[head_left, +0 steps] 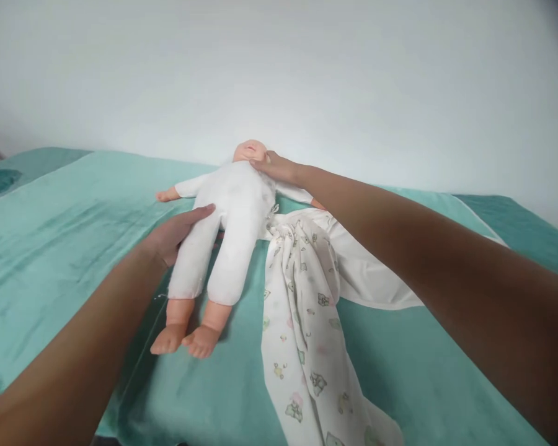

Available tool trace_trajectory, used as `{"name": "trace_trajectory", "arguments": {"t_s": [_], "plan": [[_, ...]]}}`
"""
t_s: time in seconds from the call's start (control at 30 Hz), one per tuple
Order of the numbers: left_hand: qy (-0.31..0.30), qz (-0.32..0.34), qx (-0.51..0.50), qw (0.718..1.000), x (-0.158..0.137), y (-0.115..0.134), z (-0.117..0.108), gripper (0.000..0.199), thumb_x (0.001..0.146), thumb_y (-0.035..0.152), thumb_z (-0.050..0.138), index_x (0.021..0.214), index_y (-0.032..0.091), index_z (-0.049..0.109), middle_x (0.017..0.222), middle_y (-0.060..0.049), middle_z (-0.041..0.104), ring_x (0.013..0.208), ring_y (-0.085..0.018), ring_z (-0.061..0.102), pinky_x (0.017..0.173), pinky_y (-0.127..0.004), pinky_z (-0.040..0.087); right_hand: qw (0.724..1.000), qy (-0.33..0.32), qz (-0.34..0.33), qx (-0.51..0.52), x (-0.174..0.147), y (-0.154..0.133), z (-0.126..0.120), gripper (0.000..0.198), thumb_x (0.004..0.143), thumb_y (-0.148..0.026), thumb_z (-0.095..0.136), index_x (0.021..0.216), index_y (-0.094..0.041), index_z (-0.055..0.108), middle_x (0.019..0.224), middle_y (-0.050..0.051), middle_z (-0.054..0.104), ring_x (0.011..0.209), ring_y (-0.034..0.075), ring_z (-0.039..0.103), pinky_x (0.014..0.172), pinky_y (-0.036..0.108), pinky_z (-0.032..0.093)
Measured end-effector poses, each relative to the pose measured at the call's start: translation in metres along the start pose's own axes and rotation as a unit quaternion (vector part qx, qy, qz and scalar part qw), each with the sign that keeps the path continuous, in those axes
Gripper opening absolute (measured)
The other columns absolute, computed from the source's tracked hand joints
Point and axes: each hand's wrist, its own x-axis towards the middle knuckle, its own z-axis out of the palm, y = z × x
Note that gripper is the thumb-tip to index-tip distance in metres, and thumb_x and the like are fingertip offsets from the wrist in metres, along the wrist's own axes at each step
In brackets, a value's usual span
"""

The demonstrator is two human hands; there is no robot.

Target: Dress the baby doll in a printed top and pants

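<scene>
A baby doll (242, 192) with a white cloth body lies on its back, its head away from me and its bare feet toward me. My left hand (179, 232) grips the doll at the hip and upper leg, thumb on top, the other fingers mostly hidden. At the neck and side of the head, my right hand (274, 166) holds the doll with its thumb near the chin; the fingers behind the head are out of sight. To the doll's right lies a bunched white cloth with small animal prints (302, 322).
A plain white cloth (376, 279) spreads partly under my right forearm. Everything rests on a turquoise plush cover (74, 248). A pale wall (279, 74) rises behind the far edge.
</scene>
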Motion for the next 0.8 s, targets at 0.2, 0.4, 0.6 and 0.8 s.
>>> {"name": "trace_trajectory", "arguments": {"t_s": [0.2, 0.4, 0.6, 0.8], "plan": [[0.015, 0.472, 0.361, 0.804, -0.081, 0.005, 0.037, 0.052, 0.09, 0.01, 0.044, 0.138, 0.026, 0.051, 0.148, -0.006, 0.048, 0.139, -0.027, 0.044, 0.111, -0.045, 0.041, 0.923, 0.048, 0.201, -0.325, -0.105, 0.072, -0.09, 0.059, 0.097, -0.063, 0.032, 0.086, -0.013, 0.061, 0.095, 0.016, 0.07, 0.086, 0.022, 0.064, 0.079, 0.032, 0.044], [-0.057, 0.563, 0.446, 0.694, -0.111, 0.018, 0.124, 0.044, 0.089, 0.011, 0.048, 0.132, 0.015, 0.054, 0.158, -0.014, 0.038, 0.145, -0.03, 0.035, 0.117, -0.052, 0.03, 0.906, -0.07, 0.136, -0.396, -0.234, 0.04, -0.094, 0.03, 0.091, -0.046, 0.052, 0.094, -0.018, 0.063, 0.098, 0.009, 0.069, 0.085, 0.023, 0.06, 0.073, 0.032, 0.038], [-0.065, 0.585, 0.471, 0.657, -0.103, 0.044, 0.14, 0.032, 0.086, 0.012, 0.052, 0.116, 0.019, 0.062, 0.148, -0.014, 0.05, 0.143, -0.032, 0.038, 0.117, -0.059, 0.021, 0.963, -0.161, -0.073, -0.201, -0.319, -0.059, -0.005, 0.016, 0.094, -0.032, 0.051, 0.092, -0.018, 0.059, 0.098, 0.006, 0.066, 0.09, 0.02, 0.059, 0.08, 0.031, 0.043], [0.007, 0.442, 0.434, 0.785, -0.15, 0.053, 0.123, 0.02, 0.081, 0.011, 0.05, 0.099, 0.018, 0.057, 0.092, -0.008, 0.067, 0.084, -0.025, 0.066, 0.077, -0.038, 0.05, 0.971, -0.037, 0.02, -0.234, -0.368, -0.062, -0.011, 0.039, 0.091, -0.043, 0.058, 0.123, -0.021, 0.054, 0.126, 0.011, 0.06, 0.11, 0.028, 0.059, 0.09, 0.04, 0.045]]}}
